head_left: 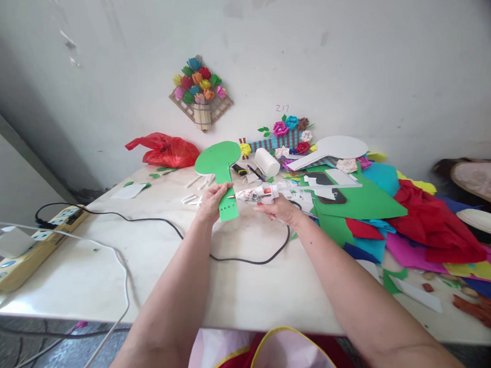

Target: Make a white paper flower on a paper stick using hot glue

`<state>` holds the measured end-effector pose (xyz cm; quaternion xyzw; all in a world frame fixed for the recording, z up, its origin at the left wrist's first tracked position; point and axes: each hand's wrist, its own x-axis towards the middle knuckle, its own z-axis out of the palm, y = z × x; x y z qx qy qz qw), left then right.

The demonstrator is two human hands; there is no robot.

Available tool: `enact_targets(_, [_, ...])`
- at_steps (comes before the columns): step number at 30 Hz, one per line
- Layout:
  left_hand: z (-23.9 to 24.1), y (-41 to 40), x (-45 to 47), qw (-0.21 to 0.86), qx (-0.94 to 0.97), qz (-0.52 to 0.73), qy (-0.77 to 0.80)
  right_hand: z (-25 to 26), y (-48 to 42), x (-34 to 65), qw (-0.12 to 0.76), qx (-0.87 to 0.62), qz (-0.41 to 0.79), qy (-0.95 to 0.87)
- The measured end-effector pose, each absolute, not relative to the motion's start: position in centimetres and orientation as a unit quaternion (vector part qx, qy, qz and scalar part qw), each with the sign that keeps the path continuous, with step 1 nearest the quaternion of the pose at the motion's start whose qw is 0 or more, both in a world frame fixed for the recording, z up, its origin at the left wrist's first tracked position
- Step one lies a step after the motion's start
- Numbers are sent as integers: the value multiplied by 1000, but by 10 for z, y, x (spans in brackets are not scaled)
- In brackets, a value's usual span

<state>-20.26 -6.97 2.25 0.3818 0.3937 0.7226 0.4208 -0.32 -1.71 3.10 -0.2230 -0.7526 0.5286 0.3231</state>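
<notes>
My left hand (pixel 213 202) grips the handle of a green fan-shaped cutout (pixel 218 159), which has a round top and a straight stem. A row of small dark dots or holes marks the stem's lower end. In my right hand (pixel 279 208) is a white glue gun (pixel 256 193) with a glue stick in its back. Its nozzle points left at the green stem, very close to it; whether they touch I cannot tell. Several short white rolled sticks (pixel 191 199) lie behind my left hand.
A black cord (pixel 250 261) loops across the table (pixel 151 288) to a power strip (pixel 26 250) at left. A red plastic bag (pixel 165 149) sits at the back. Colored paper sheets (pixel 430 230), a phone (pixel 330 190) and a white fan cutout (pixel 340 146) crowd the right side.
</notes>
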Motion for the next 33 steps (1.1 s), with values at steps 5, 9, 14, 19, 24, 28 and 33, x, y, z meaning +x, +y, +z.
enact_targets(5, [21,-68,-203,413,370,737,386,30,-19,-5,316,-202,544,-751])
enact_targets(9, [21,-67,-203,407,365,745,383,29,-20,-6,310,-197,559,-743])
enact_targets(14, [22,-66,-205,397,367,751,379,35,-19,2,273,-207,600,-723])
enact_targets(19, [21,-65,-202,388,402,727,400,42,-10,18,291,-209,651,-669])
enact_targets(24, [19,-63,-200,372,411,734,392,41,-5,24,290,-221,664,-653])
enact_targets(28, [17,-62,-202,373,426,730,383,38,-6,22,263,-240,663,-658])
enact_targets(33, [16,-62,-202,362,463,718,374,35,-5,22,239,-244,653,-676])
